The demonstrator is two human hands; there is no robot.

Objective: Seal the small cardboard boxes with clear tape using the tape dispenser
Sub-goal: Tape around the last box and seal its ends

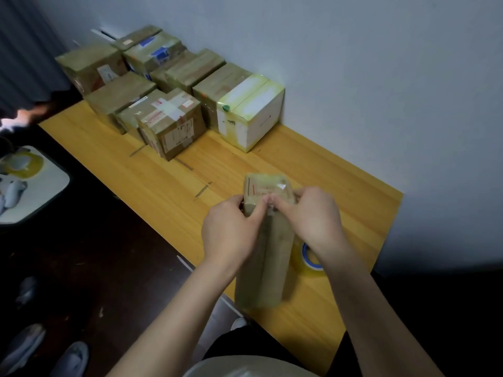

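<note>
Head view: tall cardboard box is standing on end near the worktop's near edge, a little in from the near right corner; cannot tell if it is tipping toward the person. Left hand is wrapping the top end from the left side, right hand from the right. Fingers on both are curling round the top edges, with the forefingers meeting at the middle of the near top edge. They seem to be pinching or pressing down a bit of clear tape there; which of the two is too small to tell. Glossy film is showing over the top face and down the long side, so the surface is probably slick under the fingers. The box is reading as light and fairly stiff, yet narrow-footed, so likely to topple if pushed high up with no counter-hold. Best hold, by my judgement: palms on two opposite long sides near the top, thumbs free to smooth the tape over the edge. Corners look slightly soft, so hard squeezing could dent them. Tape roll with a blue core is lying just beside the box on its right, half hidden by the right wrist; whether it is sitting in a dispenser cannot be told. Taped boxes and a white box are crowding the far left corner along the wall.
</note>
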